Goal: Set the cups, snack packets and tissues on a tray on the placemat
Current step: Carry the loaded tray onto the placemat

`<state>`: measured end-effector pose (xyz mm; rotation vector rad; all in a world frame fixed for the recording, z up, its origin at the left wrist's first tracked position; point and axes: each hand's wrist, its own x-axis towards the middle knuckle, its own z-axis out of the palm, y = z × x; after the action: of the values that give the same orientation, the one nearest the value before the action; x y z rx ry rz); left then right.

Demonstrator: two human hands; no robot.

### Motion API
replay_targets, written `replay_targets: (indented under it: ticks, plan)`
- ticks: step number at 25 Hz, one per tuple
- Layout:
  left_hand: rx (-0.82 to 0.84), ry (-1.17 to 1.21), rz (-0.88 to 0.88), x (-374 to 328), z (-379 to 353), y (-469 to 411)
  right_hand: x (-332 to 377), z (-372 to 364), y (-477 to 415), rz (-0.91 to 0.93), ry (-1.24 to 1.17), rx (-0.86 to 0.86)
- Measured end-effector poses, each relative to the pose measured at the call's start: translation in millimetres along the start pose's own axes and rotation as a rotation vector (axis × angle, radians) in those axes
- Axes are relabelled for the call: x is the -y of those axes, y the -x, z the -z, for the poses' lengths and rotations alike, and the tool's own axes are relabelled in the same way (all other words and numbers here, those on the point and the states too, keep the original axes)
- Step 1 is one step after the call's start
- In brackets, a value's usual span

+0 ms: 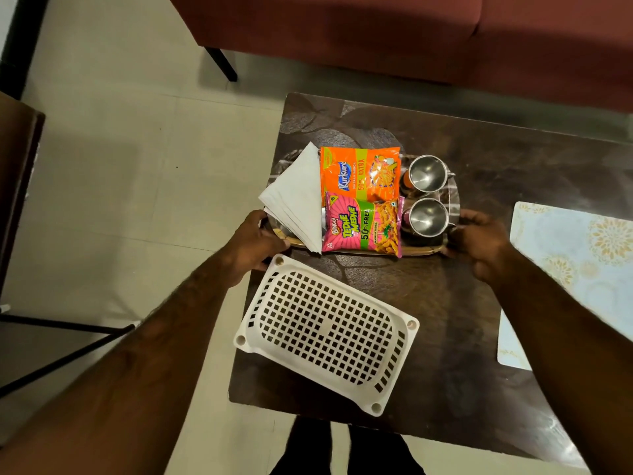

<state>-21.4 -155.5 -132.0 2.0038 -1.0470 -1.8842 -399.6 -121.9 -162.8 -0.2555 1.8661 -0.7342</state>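
White perforated basket point(327, 334) lies upturned nearest on the table point(455, 303); beyond, left hand point(255, 245) and right hand point(479, 240) grip the loaded tray's point(424, 250) ends; placemat point(575, 255) sits right.

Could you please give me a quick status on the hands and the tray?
Left hand and right hand gripping tray ends. Tray loaded, on bare table, not yet on placemat. White basket nearby, path right clear.

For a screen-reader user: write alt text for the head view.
Both hands, left and right, grip the ends of a tray on a dark table, holding tissues, two snack packets and two steel cups. A white basket lies nearer; the placemat lies right.
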Motion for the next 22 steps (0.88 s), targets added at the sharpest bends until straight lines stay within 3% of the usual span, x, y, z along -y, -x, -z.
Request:
replay_targets:
  ticks: [4, 7, 9, 13, 17, 22]
  plan:
    - [0.044, -0.113, 0.019, 4, -1, 7, -16, 9, 12, -0.044, -0.047, 0.073]
    - [0.13, -0.47, 0.013, 21, -2, 21, -32, 8, 19, -0.048, -0.047, 0.023]
    - [0.111, -0.709, -0.067, 38, -8, 28, -39, 6, 22, -0.052, -0.024, -0.016]
    - [0.008, -0.889, -0.241, 53, 0, 35, -45, 4, 26, -0.042, -0.003, -0.041]
    - [0.036, -1.154, -0.371, 44, 2, 32, -44, 4, 28, -0.042, -0.003, -0.031]
    - [0.018, -1.456, -0.661, 20, -37, 24, -47, 4, 25, -0.042, 0.013, -0.038]
